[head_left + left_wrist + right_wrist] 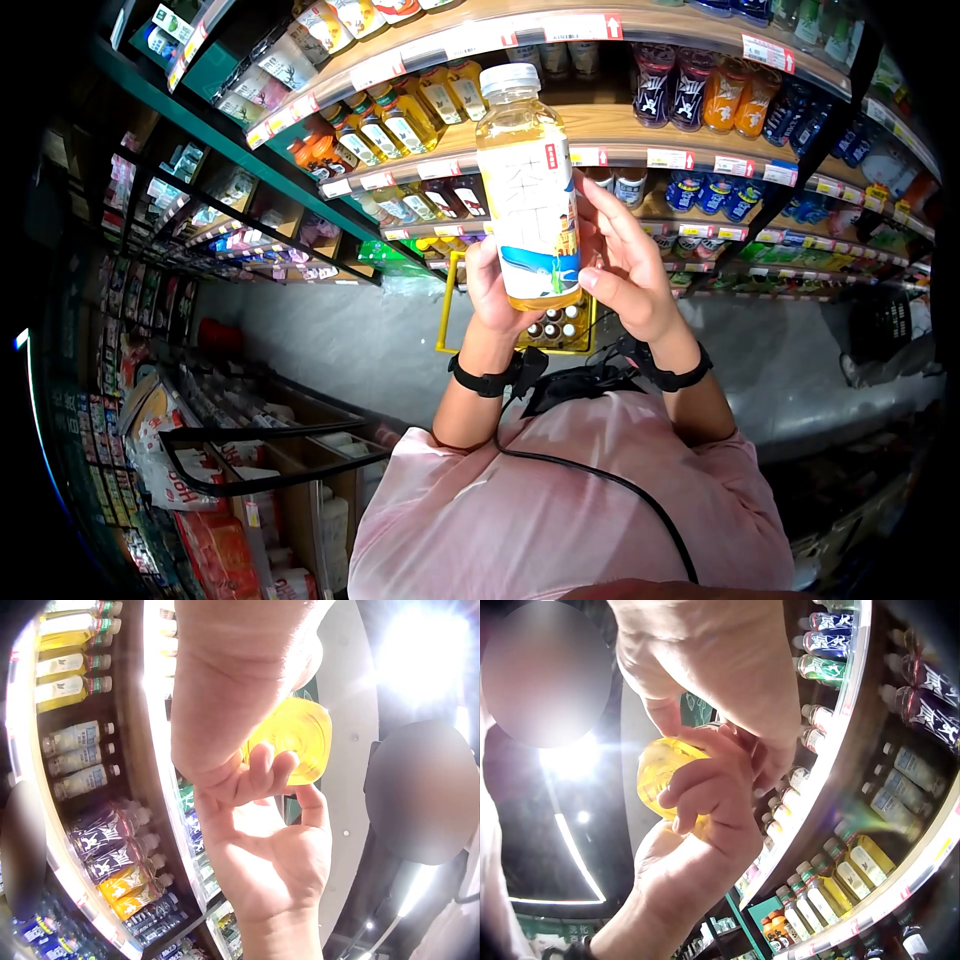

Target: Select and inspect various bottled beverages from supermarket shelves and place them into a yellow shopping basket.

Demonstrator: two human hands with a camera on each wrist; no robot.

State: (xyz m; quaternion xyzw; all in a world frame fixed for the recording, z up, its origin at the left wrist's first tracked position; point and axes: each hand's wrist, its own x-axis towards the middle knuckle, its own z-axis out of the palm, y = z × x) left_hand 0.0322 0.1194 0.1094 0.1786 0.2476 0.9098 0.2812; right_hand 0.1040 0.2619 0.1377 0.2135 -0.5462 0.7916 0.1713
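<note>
A clear bottle of yellow drink (pixel 525 200) with a white cap is held up before the chest, tilted, its white and blue label facing the head view. My left hand (pixel 490 285) grips its lower part; in the right wrist view the curled left fingers (pixel 697 787) wrap round it near the base. On the other side, my right hand (pixel 630 270) touches the bottle, its thumb on the label's lower edge and its fingers loosely extended along the side. The left wrist view shows the yellow base (pixel 311 746), with the right palm (pixel 262 855) turned up beside it.
Curved shelves (pixel 600 125) of bottled drinks stand ahead, with yellow bottles (pixel 405 115) at left and purple bottles (pixel 655 85) at right. A yellow basket (pixel 447 310) holding several dark-capped bottles stands below the hands. A black-framed rack (pixel 270 435) is at the left.
</note>
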